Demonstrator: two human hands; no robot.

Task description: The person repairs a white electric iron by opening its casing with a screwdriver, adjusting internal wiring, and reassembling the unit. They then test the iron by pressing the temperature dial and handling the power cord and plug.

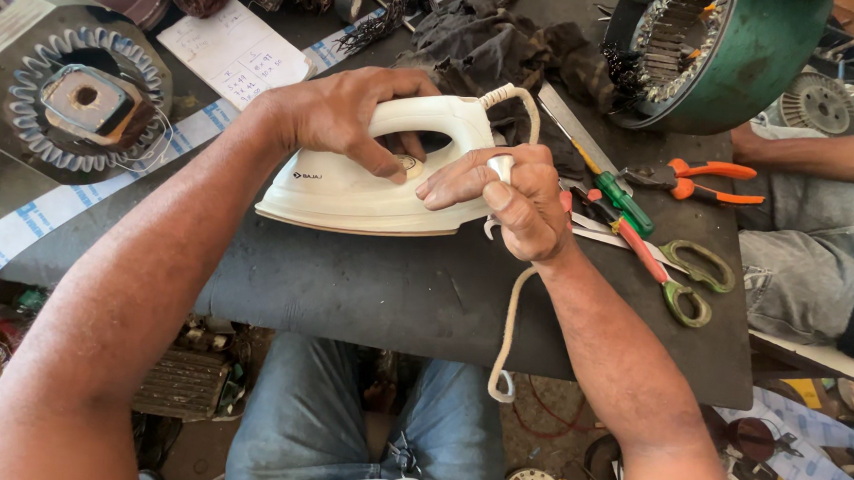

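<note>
Nearest to us, our right hand (522, 201) pinches a small white part at the rear of the cream iron (352, 183). The iron lies on the bench (366, 295), long axis left-right. Our left hand (351, 119) grips its handle.

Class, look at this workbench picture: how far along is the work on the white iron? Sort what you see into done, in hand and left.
Done: nothing shows as finished; the iron lies whole on the dark table.
In hand: the left hand steadies its handle, and the right hand holds a small white part at the rear, by the cord.
Left: the screwdriver, pliers and scissors lie untouched.
</note>
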